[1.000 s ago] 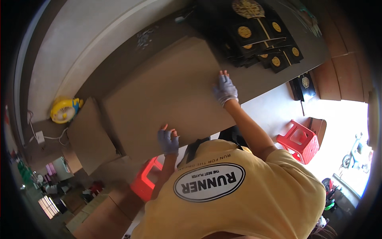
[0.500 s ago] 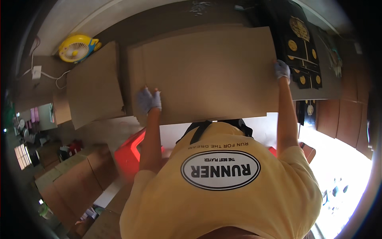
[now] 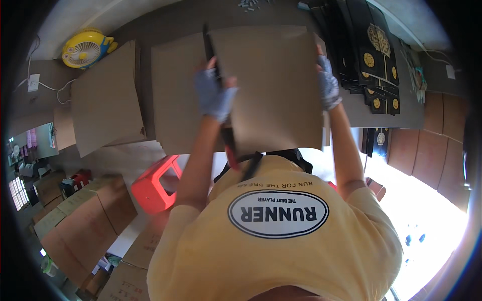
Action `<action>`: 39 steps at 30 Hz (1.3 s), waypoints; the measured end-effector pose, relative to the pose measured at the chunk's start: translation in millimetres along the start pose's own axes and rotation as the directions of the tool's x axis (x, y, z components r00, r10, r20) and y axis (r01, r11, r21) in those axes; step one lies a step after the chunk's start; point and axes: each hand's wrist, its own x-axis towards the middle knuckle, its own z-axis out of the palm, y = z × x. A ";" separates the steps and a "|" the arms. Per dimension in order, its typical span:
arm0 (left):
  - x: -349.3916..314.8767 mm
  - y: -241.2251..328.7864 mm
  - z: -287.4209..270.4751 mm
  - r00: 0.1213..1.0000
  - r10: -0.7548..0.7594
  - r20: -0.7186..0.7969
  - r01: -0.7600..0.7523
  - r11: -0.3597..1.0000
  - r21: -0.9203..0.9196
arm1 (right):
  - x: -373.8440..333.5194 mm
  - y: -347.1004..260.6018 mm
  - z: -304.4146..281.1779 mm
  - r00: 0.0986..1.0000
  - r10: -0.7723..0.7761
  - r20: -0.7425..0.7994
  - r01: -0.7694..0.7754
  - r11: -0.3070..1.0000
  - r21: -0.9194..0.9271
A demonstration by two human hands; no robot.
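Note:
A large brown cardboard piece (image 3: 273,90) is held in front of me, its broad face toward me. A dark narrow gap runs down its left side, with some red at the bottom; another cardboard panel (image 3: 175,100) shows left of the gap. Whether the two panels are joined I cannot tell. My left hand (image 3: 216,95), in a grey fingerless glove and slightly blurred, grips the edge at this gap, thumb on the near side. My right hand (image 3: 329,83), gloved alike, is closed on the right edge, its fingers partly hidden.
Another cardboard sheet (image 3: 106,98) lies on the left of the table, by a yellow fan (image 3: 83,48). Black pieces with gold prints (image 3: 369,60) are stacked at right. A red stool (image 3: 155,185) and brown cartons (image 3: 83,236) stand at lower left.
My right hand has moved left with the cardboard's right edge. My left hand has gone up and right from the sheet's face to an edge, and a dark gap has appeared there.

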 end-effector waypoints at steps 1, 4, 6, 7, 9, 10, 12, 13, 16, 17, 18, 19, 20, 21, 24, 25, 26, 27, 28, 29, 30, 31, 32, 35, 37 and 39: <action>-1.5 41.1 24.6 0.968 -0.221 0.116 0.149 0.883 0.444 | 1.0 -2.8 23.7 0.996 0.071 -0.062 -0.087 0.950 -0.300; -12.3 37.0 87.3 0.896 -0.320 0.306 0.013 0.709 0.705 | 4.6 -41.2 89.8 0.982 0.161 -0.096 -0.176 0.622 -0.763; -7.5 22.7 98.6 0.886 -0.334 0.322 -0.028 0.655 0.755 | -0.7 -50.5 91.0 0.985 0.169 -0.017 -0.111 0.563 -0.819; -7.0 16.0 99.1 0.880 -0.344 0.327 -0.048 0.621 0.782 | -1.3 -52.1 87.5 0.984 0.176 0.018 -0.086 0.564 -0.821; -1.1 6.7 88.0 0.891 -0.303 0.339 -0.023 0.713 0.700 | -2.6 -39.4 80.9 0.981 0.194 0.031 -0.079 0.535 -0.841; 2.3 6.3 82.9 0.896 -0.285 0.342 -0.010 0.756 0.655 | -2.4 -33.4 83.4 0.982 0.187 0.005 -0.093 0.513 -0.853; -4.3 12.3 88.3 0.930 -0.301 0.213 0.044 0.664 0.746 | 0.3 -26.7 89.7 0.985 0.168 -0.044 -0.119 0.468 -0.876; -6.1 13.5 94.4 0.944 -0.296 0.148 0.072 0.621 0.781 | 4.9 -20.9 95.4 0.980 0.189 -0.066 -0.145 0.444 -0.884; -14.1 3.7 107.7 0.956 -0.276 0.096 0.089 0.589 0.803 | 3.5 -11.8 119.9 0.976 0.205 -0.071 -0.145 0.375 -0.915; -17.5 0.9 110.4 0.963 -0.252 0.097 0.074 0.591 0.803 | -0.7 -3.9 125.9 0.982 0.180 -0.051 -0.118 0.382 -0.917; -18.8 -2.0 110.6 0.969 -0.225 0.098 0.056 0.591 0.805 | -5.2 4.4 129.2 0.983 0.176 -0.044 -0.106 0.362 -0.926; -19.4 -4.6 110.9 0.975 -0.199 0.099 0.038 0.590 0.807 | -9.7 12.8 132.3 0.985 0.171 -0.037 -0.094 0.342 -0.935; -19.3 -6.7 111.2 0.977 -0.187 0.106 0.031 0.607 0.794 | -13.3 21.1 134.7 0.985 0.167 -0.029 -0.083 0.321 -0.943; -19.5 -7.6 109.4 0.978 -0.180 0.109 0.027 0.621 0.784 | -15.2 25.9 136.2 0.989 0.141 -0.034 -0.079 0.327 -0.942; -22.1 -9.2 112.0 0.984 -0.154 0.095 0.019 0.612 0.791 | -16.2 32.0 139.9 0.991 0.128 -0.041 -0.083 0.343 -0.936; -22.8 -9.2 113.4 0.986 -0.143 0.086 0.018 0.601 0.799 | -15.7 32.8 140.8 0.992 0.119 -0.040 -0.080 0.349 -0.934; -22.3 -9.5 114.2 0.987 -0.134 0.088 0.011 0.603 0.797 | -15.4 33.5 141.7 0.993 0.110 -0.041 -0.077 0.355 -0.932; -22.1 -8.8 113.0 0.988 -0.125 0.091 0.003 0.606 0.796 | -16.5 32.9 142.4 0.994 0.103 -0.041 -0.076 0.361 -0.929; -23.2 -8.7 112.5 0.989 -0.116 0.094 -0.004 0.608 0.794 | -17.3 33.0 142.7 0.994 0.103 -0.038 -0.073 0.358 -0.931; -25.5 -8.7 113.0 0.986 -0.127 0.106 -0.007 0.608 0.794 | -17.7 33.7 142.9 0.994 0.104 -0.035 -0.070 0.354 -0.933; -22.7 -7.7 113.0 0.986 -0.127 0.108 -0.009 0.608 0.794 | -14.9 33.2 143.1 0.995 0.090 -0.036 -0.066 0.351 -0.934; -20.9 -7.1 112.7 0.986 -0.127 0.110 -0.010 0.608 0.794 | -15.6 33.3 143.2 0.995 0.098 -0.036 -0.069 0.356 -0.932; -22.8 -7.8 112.0 0.984 -0.133 0.122 -0.017 0.602 0.798 | -18.3 33.8 143.2 0.994 0.106 -0.036 -0.073 0.361 -0.930; -21.5 -6.1 112.4 0.982 -0.138 0.129 -0.021 0.597 0.802 | -16.4 34.4 142.0 0.994 0.101 -0.037 -0.073 0.372 -0.925; -26.0 -4.3 112.4 0.976 -0.163 0.147 -0.018 0.607 0.794 | -19.6 34.4 142.1 0.993 0.108 -0.040 -0.079 0.383 -0.921; -21.6 -6.3 115.4 0.980 -0.155 0.124 0.000 0.626 0.780 | -16.9 30.5 141.3 0.993 0.110 -0.035 -0.077 0.405 -0.911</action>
